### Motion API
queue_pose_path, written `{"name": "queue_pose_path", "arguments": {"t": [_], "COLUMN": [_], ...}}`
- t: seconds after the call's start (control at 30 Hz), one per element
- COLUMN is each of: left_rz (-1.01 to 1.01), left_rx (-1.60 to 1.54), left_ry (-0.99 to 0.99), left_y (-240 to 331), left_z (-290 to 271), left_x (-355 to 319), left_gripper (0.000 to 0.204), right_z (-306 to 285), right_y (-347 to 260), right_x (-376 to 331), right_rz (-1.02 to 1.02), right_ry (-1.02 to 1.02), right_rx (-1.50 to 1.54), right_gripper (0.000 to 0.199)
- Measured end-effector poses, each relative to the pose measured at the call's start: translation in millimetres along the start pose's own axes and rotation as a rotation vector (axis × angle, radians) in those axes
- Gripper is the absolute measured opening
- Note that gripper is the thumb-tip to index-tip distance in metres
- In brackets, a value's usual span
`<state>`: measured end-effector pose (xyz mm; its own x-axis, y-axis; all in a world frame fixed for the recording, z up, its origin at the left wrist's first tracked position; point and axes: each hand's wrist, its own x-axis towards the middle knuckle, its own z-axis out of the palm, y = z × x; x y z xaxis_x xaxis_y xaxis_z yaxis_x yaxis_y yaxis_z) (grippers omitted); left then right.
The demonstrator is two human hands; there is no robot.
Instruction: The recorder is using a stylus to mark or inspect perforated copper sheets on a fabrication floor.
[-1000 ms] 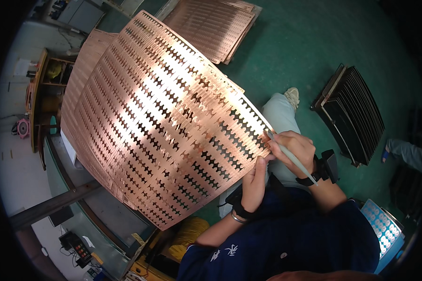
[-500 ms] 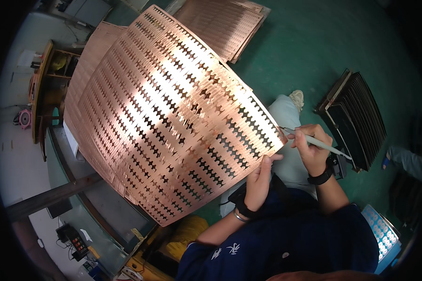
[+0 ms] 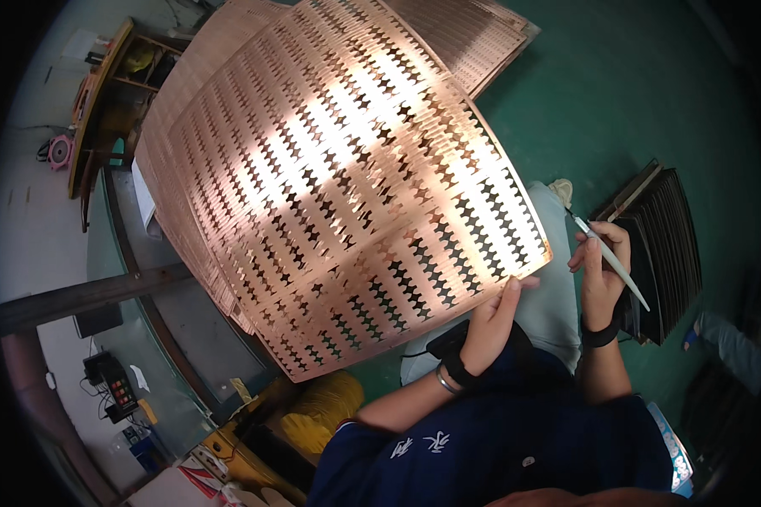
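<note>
Holding up the punched copper sheet (image 3: 338, 186) by its lower edge, left hand (image 3: 490, 325) gripping it. Right hand (image 3: 602, 270), grasping a white pen-like tool (image 3: 610, 258), now pulling away rightward off the sheet, so probing's pausing probably.

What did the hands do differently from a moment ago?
The right hand drew its thin white tool away from the edge of the copper-coloured punched sheet and out to the right; the tip no longer touches the sheet. The left hand kept its hold on the sheet's lower right edge, the sheet stayed raised, and the dark stack on the green floor did not move.
</note>
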<state>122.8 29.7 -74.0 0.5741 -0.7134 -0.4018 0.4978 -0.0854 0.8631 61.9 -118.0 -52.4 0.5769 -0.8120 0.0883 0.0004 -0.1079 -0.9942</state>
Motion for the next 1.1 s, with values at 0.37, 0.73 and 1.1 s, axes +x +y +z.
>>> {"name": "queue_pose_path", "arguments": {"t": [0.37, 0.73, 1.1], "left_rz": [-0.031, -0.058, -0.095], "left_rx": [-0.084, -0.234, -0.385], "left_ry": [-0.052, -0.102, -0.038], "left_y": [-1.8, -1.8, 3.0], "left_z": [-1.2, -8.8, -28.8], "left_x": [-2.1, -13.8, -38.2], "left_gripper": [0.028, 0.027, 0.031], "right_z": [8.0, 23.5, 64.8], "right_y": [-1.9, -8.2, -33.8], "right_x": [1.2, -5.8, -13.3], "right_rz": [-0.053, -0.076, 0.035], "right_ry": [-0.075, -0.105, -0.563], "right_rx": [-0.118, -0.158, 0.158], "right_gripper": [0.021, 0.032, 0.017]}}
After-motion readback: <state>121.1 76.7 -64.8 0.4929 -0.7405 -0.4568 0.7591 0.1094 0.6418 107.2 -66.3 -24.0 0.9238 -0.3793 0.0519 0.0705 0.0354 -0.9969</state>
